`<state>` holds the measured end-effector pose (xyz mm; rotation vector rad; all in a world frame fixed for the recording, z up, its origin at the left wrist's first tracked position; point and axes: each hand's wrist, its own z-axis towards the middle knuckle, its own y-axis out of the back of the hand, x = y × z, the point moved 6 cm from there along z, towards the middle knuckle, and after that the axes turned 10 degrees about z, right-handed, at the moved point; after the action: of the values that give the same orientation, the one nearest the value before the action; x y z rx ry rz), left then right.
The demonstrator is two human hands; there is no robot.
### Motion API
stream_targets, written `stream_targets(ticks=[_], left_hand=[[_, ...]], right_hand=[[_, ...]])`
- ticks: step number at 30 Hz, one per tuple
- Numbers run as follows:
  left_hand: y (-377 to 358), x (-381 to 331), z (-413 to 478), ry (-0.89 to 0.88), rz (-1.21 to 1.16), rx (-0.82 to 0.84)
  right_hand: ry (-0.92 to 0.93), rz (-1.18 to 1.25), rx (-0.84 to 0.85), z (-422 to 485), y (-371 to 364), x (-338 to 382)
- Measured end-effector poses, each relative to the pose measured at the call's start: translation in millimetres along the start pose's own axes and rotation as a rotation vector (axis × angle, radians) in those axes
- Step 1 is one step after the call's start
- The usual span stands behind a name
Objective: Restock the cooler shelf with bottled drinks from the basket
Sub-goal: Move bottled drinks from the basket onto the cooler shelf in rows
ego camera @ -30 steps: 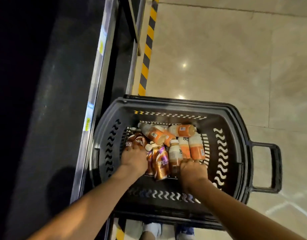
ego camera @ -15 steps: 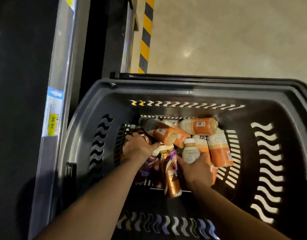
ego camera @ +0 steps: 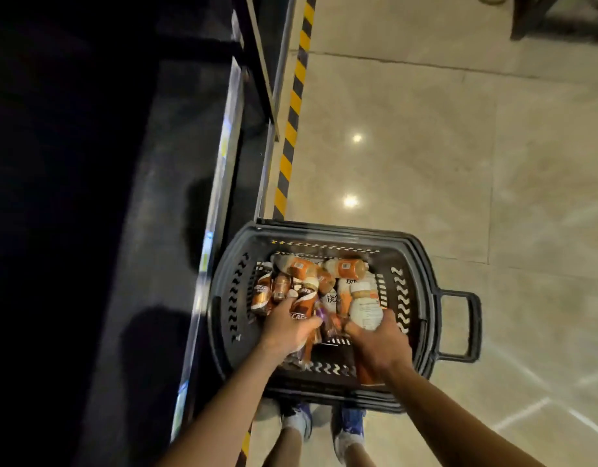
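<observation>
Inside the black basket [ego camera: 422, 264], the left hand [ego camera: 287, 326] is gripping a brown coffee bottle [ego camera: 302, 303] and the right hand [ego camera: 380, 342] is clasping a pale-labelled bottle [ego camera: 365, 306]. The cooler shelf [ego camera: 220, 183] is running left of the basket. Likely risk: loose bottles [ego camera: 344, 267] snagging and weakening either grip.

Letters "CAF" stand on the brown bottle [ego camera: 303, 302] in the left hand [ego camera: 287, 328], similar blurred letters on a second brown bottle [ego camera: 261, 293], a Chinese character on a white-orange bottle [ego camera: 332, 298], while the pale bottle [ego camera: 365, 306] and shelf tags [ego camera: 207, 246] carry print too blurred to read.
</observation>
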<state>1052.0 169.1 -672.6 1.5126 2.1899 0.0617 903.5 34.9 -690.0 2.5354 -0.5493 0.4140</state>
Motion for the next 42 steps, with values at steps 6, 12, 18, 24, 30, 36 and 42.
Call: stream_targets(ticks=[6,12,18,24,30,36,42], left_hand=[[56,-77,-194,-0.075,-0.168,-0.107],[99,-116,-356,-0.211,-0.342,-0.202],[120,-114,-461,-0.305,-0.505,-0.364],[134,-86,-554,-0.374,-0.636,-0.617],[143,-28,-652,-0.391,-0.751,-0.881],[135,33,-751,-0.405,-0.851,-1.151],[74,119,-836,-0.367,-0.965,-1.345]], right_hand=[[0.193,0.107,-0.015,-161,101,102],[0.414,0.212,0.042,-302,164,181],[0.574,0.233,0.170,-388,176,214],[0.733,0.151,0.361,-468,159,221],[0.897,0.102,0.568,-569,136,227],[1.021,0.066,0.746,-673,112,207],[1.039,-0.012,1.018,-772,89,127]])
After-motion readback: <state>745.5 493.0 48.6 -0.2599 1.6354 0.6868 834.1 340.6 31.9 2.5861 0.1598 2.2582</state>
